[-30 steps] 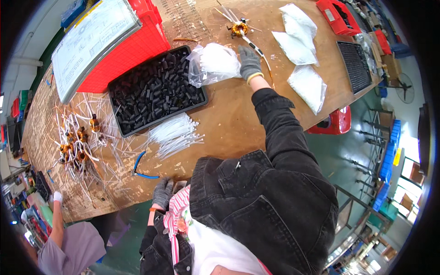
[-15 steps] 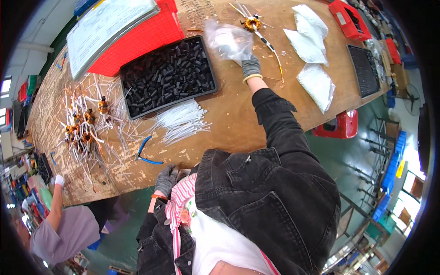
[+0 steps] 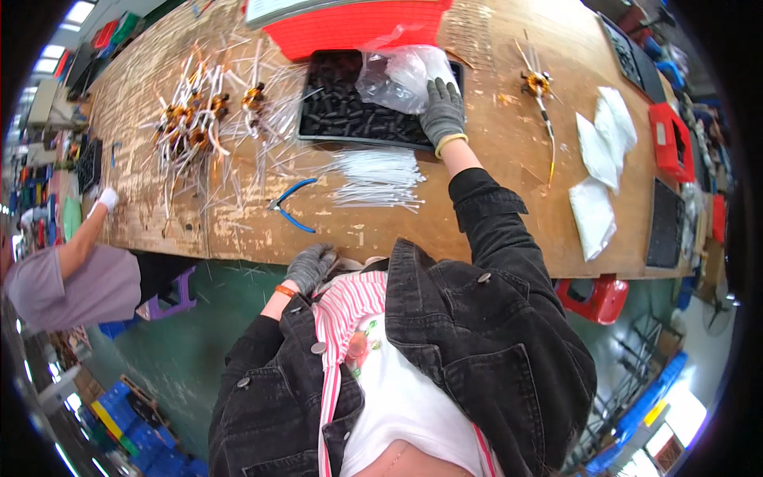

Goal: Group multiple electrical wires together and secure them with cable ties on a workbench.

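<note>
My right hand (image 3: pixel 443 111), in a grey glove, is closed on a crumpled clear plastic bag (image 3: pixel 393 78) with white contents. Its fingertips press into the bag, over the right half of a black tray (image 3: pixel 304 127) full of short black tube pieces (image 3: pixel 338 107). A spread pile of white cable ties (image 3: pixel 377 176) lies just in front of the tray. Left of the ties are blue-handled cutters (image 3: pixel 296 208), their handles apart. My left hand (image 3: pixel 311 266), also gloved, stays low at the table's near edge with its fingers curled together; whatever they hold, if anything, is hidden.
Copper-wound ring coils with white leads (image 3: pixel 195 119) lie heaped at left. A single coil (image 3: pixel 537 83) and white plastic bags (image 3: pixel 602 159) are on the right. Behind the tray stands a red bin (image 3: pixel 358 32). A co-worker's white-gloved hand (image 3: pixel 108 199) rests at the far-left edge.
My right hand has carried the plastic bag leftward, from beside the tray to over its right half. The view has turned; my left hand remains at the table's edge.
</note>
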Available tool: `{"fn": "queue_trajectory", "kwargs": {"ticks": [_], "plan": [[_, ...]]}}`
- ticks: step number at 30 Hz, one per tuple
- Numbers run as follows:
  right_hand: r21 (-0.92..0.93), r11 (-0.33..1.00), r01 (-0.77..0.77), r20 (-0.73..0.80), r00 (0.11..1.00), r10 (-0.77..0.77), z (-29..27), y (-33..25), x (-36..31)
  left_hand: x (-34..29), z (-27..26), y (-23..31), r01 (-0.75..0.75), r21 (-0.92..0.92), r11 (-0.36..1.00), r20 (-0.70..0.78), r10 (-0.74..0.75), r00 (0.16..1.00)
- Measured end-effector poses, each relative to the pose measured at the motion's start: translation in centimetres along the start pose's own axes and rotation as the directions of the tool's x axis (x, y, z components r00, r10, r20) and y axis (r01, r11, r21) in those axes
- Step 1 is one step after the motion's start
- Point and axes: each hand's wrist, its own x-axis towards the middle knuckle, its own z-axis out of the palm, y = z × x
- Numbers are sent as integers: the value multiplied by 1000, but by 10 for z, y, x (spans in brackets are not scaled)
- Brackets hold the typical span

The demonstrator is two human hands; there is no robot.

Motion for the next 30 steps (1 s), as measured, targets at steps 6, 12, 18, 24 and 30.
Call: {"fn": "queue_trajectory", "kwargs": {"ticks": [6,12,18,24,30], "plan": [[-226,971,75,261,965,-14,-18,-33,-19,-7,-23,-38,10,-268,963,-118,-43,992],[75,991,110,-106,989,-102,-44,-49,-65,17,-82,-68,-34,-466,884,-222,-79,972],[566,802,-188,-66,960,271,-54,-100,-112,94,-161,-61,-202,-738,643,-293,-36,956],[415,895,-162,30,986,164,-47,-144,-138,263,-240,-135,-298,-373,879,-602,15,798],[219,861,-459,133,888,440,-61,-153,-190,343,-230,-107,184,-668,721,-118,-347,930]]}}
